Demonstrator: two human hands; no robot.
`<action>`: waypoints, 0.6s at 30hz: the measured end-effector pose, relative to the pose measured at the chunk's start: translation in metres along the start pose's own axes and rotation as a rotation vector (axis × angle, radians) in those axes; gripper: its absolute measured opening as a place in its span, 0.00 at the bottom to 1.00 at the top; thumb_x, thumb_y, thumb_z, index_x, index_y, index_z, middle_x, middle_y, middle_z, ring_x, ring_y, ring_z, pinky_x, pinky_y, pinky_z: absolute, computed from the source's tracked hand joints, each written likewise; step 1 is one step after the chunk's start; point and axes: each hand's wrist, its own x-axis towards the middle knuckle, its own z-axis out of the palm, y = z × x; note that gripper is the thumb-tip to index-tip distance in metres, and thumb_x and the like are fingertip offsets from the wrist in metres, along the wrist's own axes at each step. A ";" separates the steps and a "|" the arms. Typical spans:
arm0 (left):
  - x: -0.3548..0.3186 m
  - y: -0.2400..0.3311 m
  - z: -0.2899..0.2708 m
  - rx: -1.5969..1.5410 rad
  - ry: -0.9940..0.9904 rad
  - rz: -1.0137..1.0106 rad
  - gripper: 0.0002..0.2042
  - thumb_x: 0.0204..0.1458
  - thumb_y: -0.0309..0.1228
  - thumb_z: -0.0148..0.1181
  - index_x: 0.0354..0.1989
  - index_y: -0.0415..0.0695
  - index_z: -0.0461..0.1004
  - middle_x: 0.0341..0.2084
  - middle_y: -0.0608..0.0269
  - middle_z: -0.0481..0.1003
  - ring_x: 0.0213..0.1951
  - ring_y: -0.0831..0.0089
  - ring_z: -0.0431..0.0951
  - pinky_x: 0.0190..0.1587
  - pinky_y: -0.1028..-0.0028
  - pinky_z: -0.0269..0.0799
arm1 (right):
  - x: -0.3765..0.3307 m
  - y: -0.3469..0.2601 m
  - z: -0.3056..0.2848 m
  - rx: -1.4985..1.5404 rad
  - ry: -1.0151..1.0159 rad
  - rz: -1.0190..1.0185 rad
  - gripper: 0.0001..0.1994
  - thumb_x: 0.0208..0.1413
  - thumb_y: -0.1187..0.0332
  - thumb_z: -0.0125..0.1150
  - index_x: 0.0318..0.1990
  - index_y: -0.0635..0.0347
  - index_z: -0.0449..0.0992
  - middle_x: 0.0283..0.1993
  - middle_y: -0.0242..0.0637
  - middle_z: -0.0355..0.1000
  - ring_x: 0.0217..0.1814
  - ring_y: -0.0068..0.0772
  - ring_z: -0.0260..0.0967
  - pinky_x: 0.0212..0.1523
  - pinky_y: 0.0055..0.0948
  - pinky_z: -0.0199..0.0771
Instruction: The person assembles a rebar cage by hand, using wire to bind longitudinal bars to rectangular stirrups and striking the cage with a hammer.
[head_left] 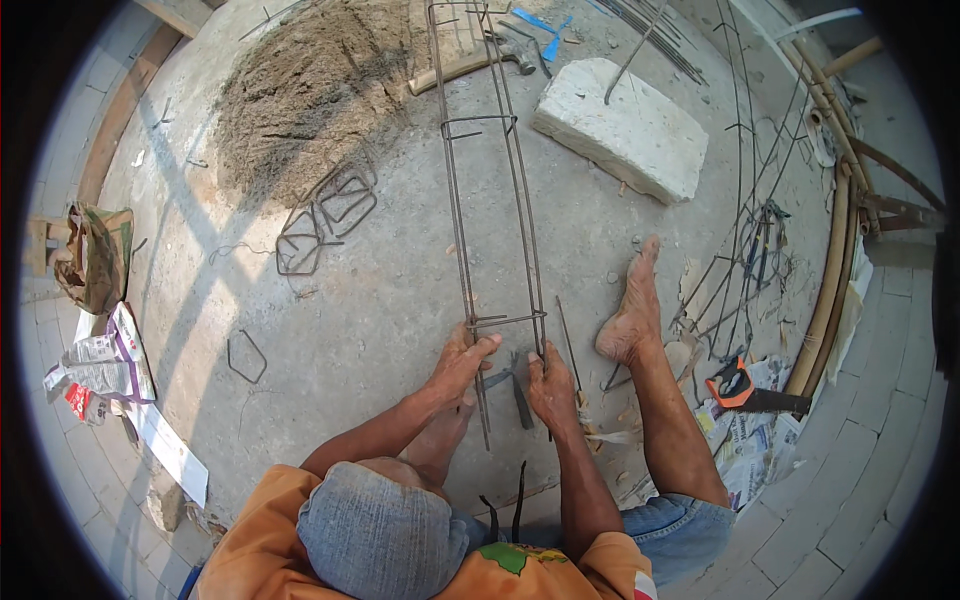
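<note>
**Two hands at the near end of a rebar cage on a concrete floor**

The concrete floor (pixel 400 300) is grey, rough and dusty, crossed by long shadows. A wide heap of brown sand (pixel 300 85) lies at upper left, loose and grainy. To the upper right sits a pale, chipped rectangular concrete block (pixel 625 135) with a thin bar leaning on it.

Down the middle runs the rebar cage (pixel 490 200): long, dark, rusty steel bars lying parallel on the floor, bound at intervals by rectangular stirrups. Its near end reaches the person's hands; its far end leaves the picture at the top.

Spare bent stirrups (pixel 325 220) lie in a small pile left of the cage. A bare foot (pixel 630 310) rests on the floor just right of it, toes pointing away. A hand saw (pixel 750 392) with an orange and black handle lies on newspaper at right.

Both forearms reach forward from the lower edge. The left hand (pixel 462 362) is curled round the cage's left bar just below the nearest stirrup (pixel 508 322), thumb up against it. The right hand (pixel 551 385) is closed round the right bar, knuckles up. Between the two hands dark pincers (pixel 517 392) lie on the floor; whether either hand touches them cannot be told.
</note>
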 end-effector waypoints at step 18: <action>0.085 0.097 -0.017 0.043 0.146 0.222 0.40 0.51 0.46 0.61 0.64 0.31 0.53 0.40 0.50 0.71 0.41 0.69 0.72 0.41 0.69 0.70 | -0.001 0.010 0.011 -0.021 0.041 -0.077 0.16 0.60 0.74 0.49 0.52 0.75 0.69 0.41 0.63 0.72 0.41 0.63 0.72 0.41 0.47 0.72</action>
